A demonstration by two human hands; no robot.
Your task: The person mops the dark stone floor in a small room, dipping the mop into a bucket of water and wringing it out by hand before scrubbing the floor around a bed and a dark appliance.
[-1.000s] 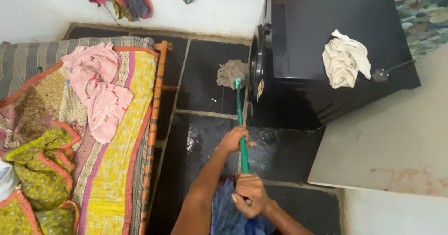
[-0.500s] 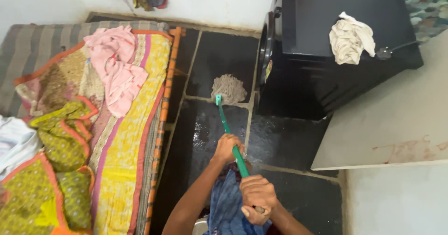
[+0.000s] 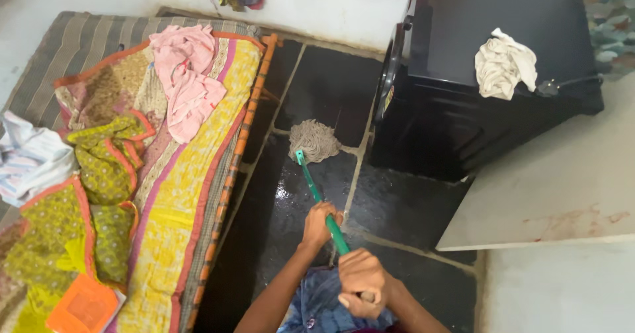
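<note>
Soft daylight, perhaps slight blur

Free room is a narrow lane of dark tiled floor point(image 3: 324, 88) running from the lower middle of the frame up to the white wall point(image 3: 344, 12) at the top. Its left side is shut in by the bed point(image 3: 198, 174), whose orange frame edge runs the lane's whole length. On the right, the black cabinet point(image 3: 489, 75) stands close by the mop head point(image 3: 314, 140), leaving only a slim gap between them. Lower right, a pale slab surface point(image 3: 555, 187) overhangs the floor. Both hands sit at the lane's bottom end, the left hand point(image 3: 319, 225) ahead of the right hand point(image 3: 360, 283).
</note>
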